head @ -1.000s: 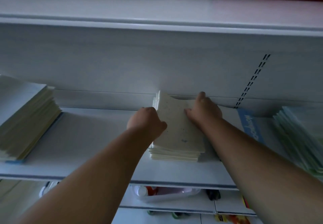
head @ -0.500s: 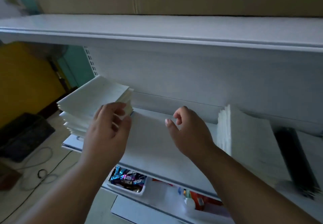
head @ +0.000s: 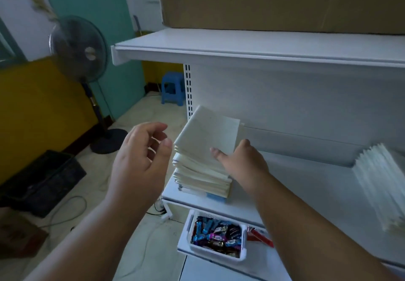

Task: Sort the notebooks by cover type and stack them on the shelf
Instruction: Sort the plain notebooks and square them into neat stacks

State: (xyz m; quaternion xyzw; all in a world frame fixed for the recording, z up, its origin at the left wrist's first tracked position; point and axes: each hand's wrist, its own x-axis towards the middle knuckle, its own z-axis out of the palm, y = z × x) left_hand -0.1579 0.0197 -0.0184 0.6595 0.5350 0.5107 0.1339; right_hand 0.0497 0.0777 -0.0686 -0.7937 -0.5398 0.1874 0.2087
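A tall stack of pale cream notebooks [head: 203, 171] stands at the left end of the white shelf [head: 295, 184]. Its top notebook [head: 210, 136] is tilted up. My right hand [head: 241, 162] holds that top notebook at its near right corner, thumb lying on the cover. My left hand [head: 140, 160] hovers just left of the stack with fingers loosely curled, holding nothing and not touching the notebooks. A second stack of pale notebooks [head: 381, 184] lies at the right end of the shelf, blurred.
A white bin of wrapped sweets [head: 215, 235] sits on the shelf below. A cardboard box [head: 274, 2] rests on the shelf above. Left of the shelving stand a floor fan [head: 81, 48], a blue stool [head: 173, 88] and a black crate [head: 41, 184] with cables on the floor.
The view has swung left from the middle stack to the left stack. My right hand has crossed over and taken the top notebook's corner; my left hand came off the stack.
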